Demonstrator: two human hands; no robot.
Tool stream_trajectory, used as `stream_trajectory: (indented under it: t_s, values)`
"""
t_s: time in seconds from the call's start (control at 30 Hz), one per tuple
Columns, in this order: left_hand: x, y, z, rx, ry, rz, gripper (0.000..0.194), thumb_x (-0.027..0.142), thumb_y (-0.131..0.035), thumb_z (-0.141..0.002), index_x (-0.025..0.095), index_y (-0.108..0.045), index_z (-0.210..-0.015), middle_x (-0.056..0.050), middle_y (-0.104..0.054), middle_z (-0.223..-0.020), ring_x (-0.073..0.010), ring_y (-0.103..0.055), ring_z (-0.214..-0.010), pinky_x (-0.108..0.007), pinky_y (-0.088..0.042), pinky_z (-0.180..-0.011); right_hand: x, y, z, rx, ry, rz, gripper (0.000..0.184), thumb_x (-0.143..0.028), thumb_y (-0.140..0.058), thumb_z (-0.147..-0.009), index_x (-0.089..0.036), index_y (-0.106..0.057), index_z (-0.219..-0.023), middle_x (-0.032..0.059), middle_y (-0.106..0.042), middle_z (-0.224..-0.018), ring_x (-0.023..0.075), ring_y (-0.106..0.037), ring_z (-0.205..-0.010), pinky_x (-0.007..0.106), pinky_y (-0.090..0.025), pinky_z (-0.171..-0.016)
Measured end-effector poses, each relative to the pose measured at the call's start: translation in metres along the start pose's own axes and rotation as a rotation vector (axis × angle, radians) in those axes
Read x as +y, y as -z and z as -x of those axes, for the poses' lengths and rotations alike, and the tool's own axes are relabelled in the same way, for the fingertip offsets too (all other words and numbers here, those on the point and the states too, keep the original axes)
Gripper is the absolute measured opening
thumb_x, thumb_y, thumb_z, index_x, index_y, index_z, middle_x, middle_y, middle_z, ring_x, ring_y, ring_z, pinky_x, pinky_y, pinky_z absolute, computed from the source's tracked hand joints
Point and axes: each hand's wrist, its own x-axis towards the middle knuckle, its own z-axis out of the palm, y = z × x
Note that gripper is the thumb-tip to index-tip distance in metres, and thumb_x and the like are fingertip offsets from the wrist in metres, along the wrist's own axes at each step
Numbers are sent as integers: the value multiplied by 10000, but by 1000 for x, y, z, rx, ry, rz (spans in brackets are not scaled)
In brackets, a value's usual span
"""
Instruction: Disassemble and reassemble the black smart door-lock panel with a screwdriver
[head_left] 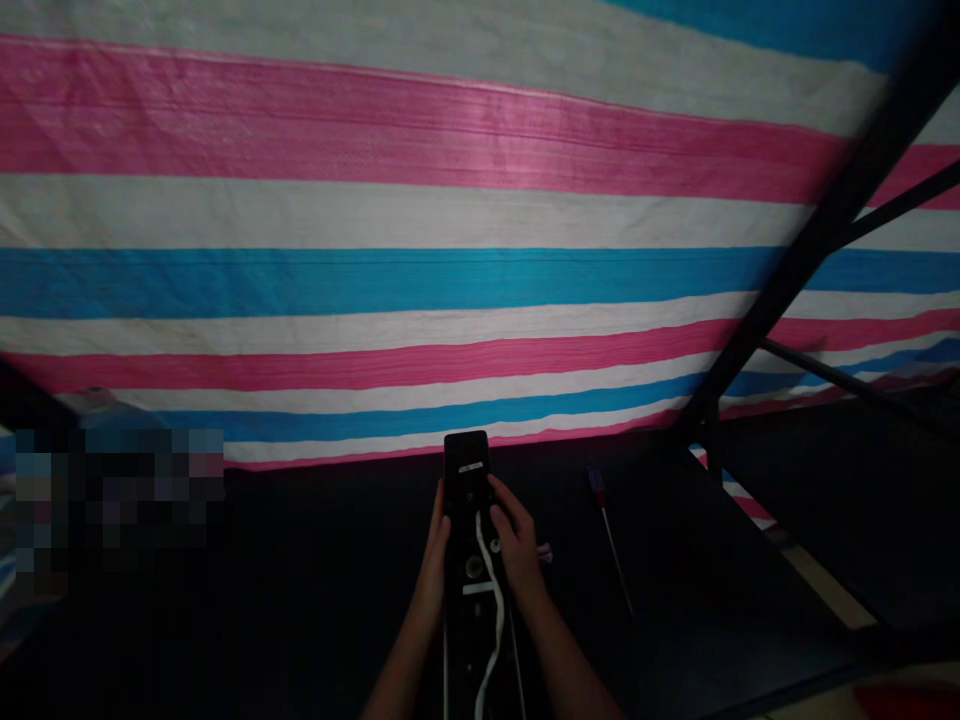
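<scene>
A long, narrow black device [466, 500] with pale labels and round fittings lies in front of me, its far end pointing away. My left hand [433, 555] grips its left edge, fingers stretched along the side. From the opposite side my right hand [517, 535] holds the right edge, thumb and fingers near the upper part. Down the middle of the device runs a white cable [498, 610], which leaves the bottom of the view. It is too dark to make out the device's exact kind.
A screwdriver [596, 482] with a long shaft lies right of my hands on the dark tabletop [337, 560]. A small pinkish item [544, 552] sits beside my right wrist. Behind hangs a striped tarpaulin [375, 280]; a black metal frame [787, 290] slants up at right. The left side is pixelated.
</scene>
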Motion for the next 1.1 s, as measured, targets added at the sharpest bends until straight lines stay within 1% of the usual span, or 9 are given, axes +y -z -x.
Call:
stream_trajectory:
  t_s: [0.17, 0.23, 0.3, 0.4, 0.53, 0.73, 0.83, 0.97, 1.1]
  values:
    - [2, -1, 5, -43, 52, 95, 892, 569, -744, -754, 320, -369, -1524, -65, -495, -1526, -331, -458, -1393, -432, -381, -1143, 0, -2, 7, 18, 23, 14, 382, -395, -591, -909, -255, -685, -1251, 60, -644, -1352, 249, -552, -1296, 431, -382, -1130]
    - [4, -1, 8, -26, 61, 126, 814, 582, -728, -764, 326, -448, -1483, -38, -515, -1512, -318, -442, -1406, -417, -382, -1145, 1, -4, 9, 25, 41, 28, 403, -396, -570, -924, -248, -654, -1289, 69, -628, -1369, 243, -546, -1298, 421, -384, -1125]
    - [4, 0, 9, 17, 66, 156, 729, 603, -738, -743, 308, -575, -1389, -26, -570, -1464, -307, -444, -1406, -389, -381, -1146, 2, -5, 11, 49, 28, 25, 512, -384, -565, -929, -255, -521, -1422, 81, -638, -1342, 236, -585, -1244, 418, -423, -1084]
    - [1, 4, 9, 75, 141, 163, 634, 610, -775, -692, 239, -710, -1203, -57, -709, -1276, -326, -552, -1307, -406, -432, -1104, 2, -6, 10, 71, -20, 8, 648, -370, -577, -923, -262, -350, -1521, 89, -674, -1262, 232, -636, -1156, 415, -478, -1014]
    - [-3, 6, 9, 74, 171, 141, 602, 581, -792, -684, 204, -719, -1146, -70, -756, -1155, -330, -640, -1187, -430, -479, -1042, -1, -4, 7, 9, 5, 14, 444, -385, -595, -906, -220, -584, -1318, 99, -643, -1315, 255, -596, -1220, 408, -457, -1044]
    - [3, 4, 11, 80, 127, 100, 605, 534, -812, -659, 194, -720, -1151, -91, -744, -1184, -334, -647, -1170, -413, -487, -1002, -7, -3, 7, -13, -74, 16, 486, -380, -602, -890, -247, -536, -1353, 76, -639, -1299, 233, -629, -1119, 360, -503, -951]
    - [4, 5, 11, 104, 124, 77, 586, 510, -815, -637, 193, -728, -1123, -88, -757, -1139, -339, -669, -1121, -415, -504, -967, -9, -5, 9, -3, -110, -12, 509, -384, -602, -889, -265, -503, -1374, 56, -682, -1159, 216, -661, -986, 335, -533, -851]
    - [2, 7, 7, 101, 69, 20, 506, 489, -790, -666, 188, -733, -1070, -79, -764, -1073, -332, -684, -1073, -405, -519, -935, -12, -7, 8, 10, -116, -38, 421, -388, -626, -870, -254, -577, -1266, 39, -699, -1013, 207, -670, -890, 305, -539, -755]
    - [4, 6, 6, 116, -9, 19, 623, 446, -774, -663, 197, -680, -1226, -103, -690, -1285, -352, -592, -1242, -417, -468, -1028, -7, -7, 1, 49, -139, -13, 438, -406, -653, -848, -223, -624, -1245, 51, -729, -998, 209, -686, -864, 314, -549, -749]
